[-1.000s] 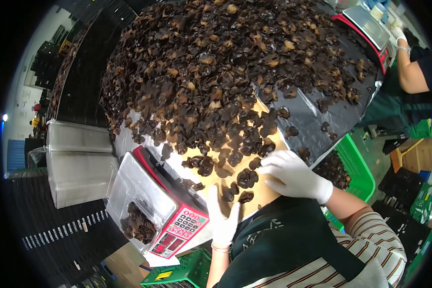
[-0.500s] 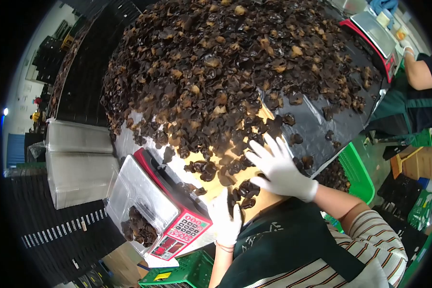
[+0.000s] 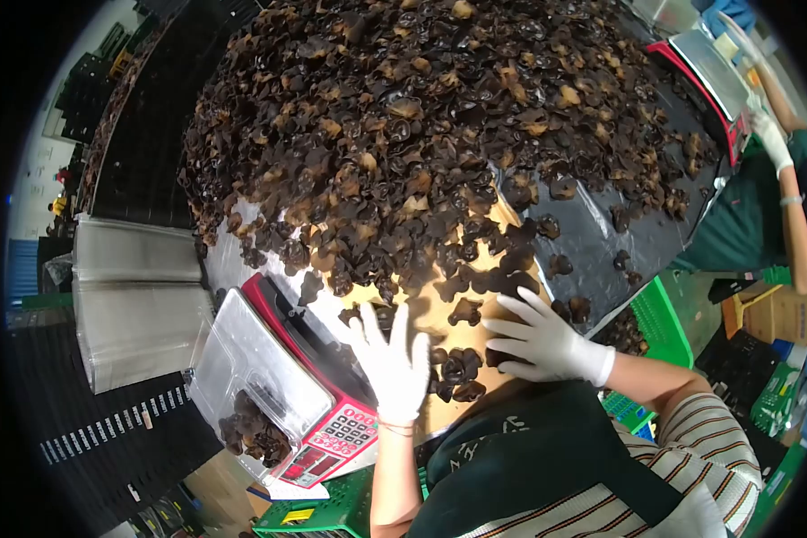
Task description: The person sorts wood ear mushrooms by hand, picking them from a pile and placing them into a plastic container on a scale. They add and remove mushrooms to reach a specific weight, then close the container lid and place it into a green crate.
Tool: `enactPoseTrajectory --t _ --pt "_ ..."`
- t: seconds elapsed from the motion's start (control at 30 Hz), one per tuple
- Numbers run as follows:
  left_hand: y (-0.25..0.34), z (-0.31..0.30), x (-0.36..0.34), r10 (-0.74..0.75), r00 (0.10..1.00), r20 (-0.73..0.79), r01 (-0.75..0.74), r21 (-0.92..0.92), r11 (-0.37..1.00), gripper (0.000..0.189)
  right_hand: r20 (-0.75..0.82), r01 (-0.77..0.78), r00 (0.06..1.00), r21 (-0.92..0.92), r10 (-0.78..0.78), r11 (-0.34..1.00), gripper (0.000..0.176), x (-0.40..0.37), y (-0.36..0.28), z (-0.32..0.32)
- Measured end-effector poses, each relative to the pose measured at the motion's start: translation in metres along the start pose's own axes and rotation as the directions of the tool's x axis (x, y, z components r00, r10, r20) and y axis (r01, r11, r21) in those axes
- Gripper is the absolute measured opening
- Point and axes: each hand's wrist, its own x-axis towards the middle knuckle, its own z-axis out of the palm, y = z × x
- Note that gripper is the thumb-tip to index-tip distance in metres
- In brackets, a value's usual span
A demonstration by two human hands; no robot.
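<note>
Both my hands wear white gloves and are spread over the front of a tan board. My left hand is open, its fingertips pointing up at dark wood ear mushrooms near the scale. My right hand lies open with fingers apart, close to wood ear pieces at its fingertips. Between the hands sits a small cluster of wood ears. A big heap of wood ears covers the table beyond them.
A red and silver scale with wood ears on its plate stands at left, beside clear plastic containers. Green baskets stand below the table edge. At the far right, a co-worker's gloved hand is beside another scale.
My left hand has moved up and spread its fingers. My right hand has shifted down and slightly right. The co-worker's arms have moved by the far scale.
</note>
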Motion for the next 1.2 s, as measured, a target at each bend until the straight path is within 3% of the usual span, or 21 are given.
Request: enactPoseTrajectory --t 0.1,0.2,0.3,0.37,0.4,0.43,0.47,0.53,0.6,0.63,0.7,0.77,0.87,1.0,1.1,1.13,1.17,1.2 --pt "-0.008 0.002 0.003 -0.122 0.990 -0.072 0.109 -0.160 0.981 0.042 -0.050 -0.003 0.999 0.105 0.008 0.995 0.023 -0.014 0.005 -0.004" --pt "-0.006 0.003 0.008 -0.198 0.961 -0.190 0.128 -0.328 0.936 0.044 -0.170 -0.038 0.983 0.156 0.065 0.987 0.022 -0.001 0.010 -0.006" --pt "-0.004 0.002 0.006 0.017 1.000 -0.024 -0.018 -0.078 0.997 0.046 -0.205 -0.156 0.965 0.056 0.165 0.986 0.032 0.030 0.006 0.001" --pt "-0.002 0.000 0.004 0.132 0.984 0.120 -0.119 -0.106 0.987 0.038 -0.141 -0.234 0.964 -0.064 0.224 0.970 0.038 0.053 -0.006 -0.004" --pt "-0.003 -0.003 0.002 0.172 0.973 0.155 -0.149 -0.149 0.978 0.036 -0.083 -0.150 0.986 -0.080 0.143 0.985 0.044 0.048 -0.007 0.010" --pt "-0.004 -0.007 -0.001 0.213 0.959 0.189 -0.177 -0.193 0.965 0.034 0.022 -0.082 0.996 0.020 0.081 0.996 0.042 0.050 -0.013 0.004" --pt "-0.003 -0.013 -0.004 0.212 0.961 0.176 -0.173 -0.213 0.962 0.028 0.026 -0.010 1.000 0.075 0.008 0.997 0.041 0.041 -0.016 0.013" --pt "-0.005 -0.020 -0.016 0.051 0.990 0.132 -0.001 -0.355 0.935 0.027 0.021 0.101 0.994 0.108 -0.104 0.989 0.030 0.024 -0.017 0.012" --pt "-0.004 -0.028 -0.026 -0.084 0.994 0.067 0.106 -0.503 0.858 0.030 -0.033 0.032 0.999 0.112 -0.029 0.993 0.023 0.008 -0.010 0.006" --pt "-0.001 -0.033 -0.033 -0.131 0.991 0.030 0.129 -0.494 0.860 0.034 -0.057 -0.002 0.998 0.114 0.009 0.994 0.019 0.002 -0.007 0.001" --pt "0.000 -0.038 -0.044 -0.162 0.987 -0.001 0.138 -0.520 0.843 0.044 -0.179 -0.083 0.979 0.088 0.098 0.993 0.015 -0.007 -0.002 -0.008" --pt "0.010 -0.040 -0.051 -0.188 0.982 0.002 0.163 -0.506 0.847 0.046 -0.199 -0.094 0.974 0.064 0.105 0.993 0.019 -0.010 0.002 -0.010" --pt "0.016 -0.031 -0.063 -0.140 0.990 -0.011 0.122 -0.433 0.893 0.053 -0.180 -0.076 0.979 0.093 0.092 0.993 0.024 0.001 -0.005 -0.002" --pt "0.024 -0.021 -0.066 -0.213 0.977 -0.024 0.171 -0.512 0.842 0.052 -0.146 -0.001 0.989 -0.088 -0.012 0.996 0.029 0.038 -0.018 0.021" --pt "0.022 -0.023 -0.068 -0.231 0.973 -0.012 0.202 -0.439 0.875 0.050 -0.129 -0.075 0.989 0.012 0.076 0.997 0.025 0.050 -0.014 0.025" --pt "0.021 -0.024 -0.068 -0.234 0.972 -0.014 0.204 -0.442 0.873 0.050 -0.092 -0.135 0.985 0.138 0.148 0.981 0.025 0.054 -0.012 0.011" --pt "0.020 -0.024 -0.069 -0.236 0.972 -0.016 0.204 -0.447 0.871 0.049 -0.141 -0.087 0.984 0.181 0.113 0.980 0.018 0.052 -0.004 0.001" --pt "0.020 -0.024 -0.069 -0.237 0.971 -0.016 0.204 -0.453 0.868 0.049 0.009 -0.111 0.993 0.333 0.114 0.936 0.017 0.051 0.002 -0.022"
